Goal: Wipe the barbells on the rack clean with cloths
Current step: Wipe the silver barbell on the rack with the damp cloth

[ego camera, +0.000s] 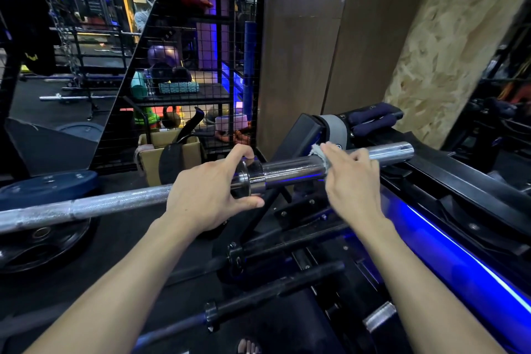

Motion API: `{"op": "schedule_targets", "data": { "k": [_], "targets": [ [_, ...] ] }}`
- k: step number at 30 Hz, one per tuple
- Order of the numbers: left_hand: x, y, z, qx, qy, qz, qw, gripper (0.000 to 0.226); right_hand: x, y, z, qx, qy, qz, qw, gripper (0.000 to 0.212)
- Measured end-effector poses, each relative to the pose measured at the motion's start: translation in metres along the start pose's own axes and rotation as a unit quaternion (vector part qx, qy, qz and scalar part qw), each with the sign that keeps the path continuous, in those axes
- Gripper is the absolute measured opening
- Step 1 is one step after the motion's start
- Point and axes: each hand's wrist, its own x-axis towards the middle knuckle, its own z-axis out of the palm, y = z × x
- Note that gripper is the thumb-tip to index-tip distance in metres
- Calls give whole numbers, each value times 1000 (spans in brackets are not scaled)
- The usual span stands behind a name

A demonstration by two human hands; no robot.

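Bracing the chrome steel barbell at its collar with your curled left hand, your right hand fingers clasp the pale grey cloth over its sleeve, which runs rightward toward the free end.

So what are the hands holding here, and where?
Left hand grips the barbell at its collar. Right hand holds a cloth against the sleeve, fingers curled over it.

One chrome barbell, two dark bars nearer below it, one cloth, two hands, two weight plates at left
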Motion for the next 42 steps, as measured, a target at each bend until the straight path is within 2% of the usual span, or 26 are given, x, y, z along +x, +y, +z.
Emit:
{"op": "schedule_targets", "data": {
  "k": [2,6,10,12,15,18,21,23,26,28,32,35,39,42],
  "targets": [
    [0,0,0,-2,-1,1,1000,71,1,-4,1,7,3,8,1000,43],
    [2,1,2,0,4,4,1000,71,-16,-65,8,103,-9,-88,991,46],
    [2,0,1,8,6,5,1000,73,-19,-66,10,76,-11,-157,985,50],
    [1,-2,0,7,3,5,1000,73,-15,-39,8,50,-2,-124,991,49],
    [2,-3,0,-8,-7,10,1000,72,-17,-8,11,28,1,-11,1000,53],
    [7,-5,-1,-31,-27,22,999,70,-28,-16,18,-14,11,4,1000,58],
    [15,-2,-3,-31,-33,43,998,72,-40,-24,12,-45,10,-37,998,62],
    [27,10,-1,-6,-1,78,997,71,-46,-21,10,-58,7,-77,995,64],
    [50,39,5,3,16,122,992,58,-48,-19,16,-20,-4,-124,992,60],
    [61,53,13,4,-5,120,993,47,-46,-15,22,1,2,-147,989,57],
    [60,50,24,12,-17,101,995,45,-36,4,22,-14,15,-177,984,58],
    [58,44,25,1,-22,108,994,44,-20,41,19,-47,-11,-145,988,59],
    [59,46,26,7,-22,110,994,50,-2,103,16,-36,-18,-17,999,55],
    [59,47,25,13,-17,107,994,60,-3,81,16,22,-14,37,999,58]
  ]
}}
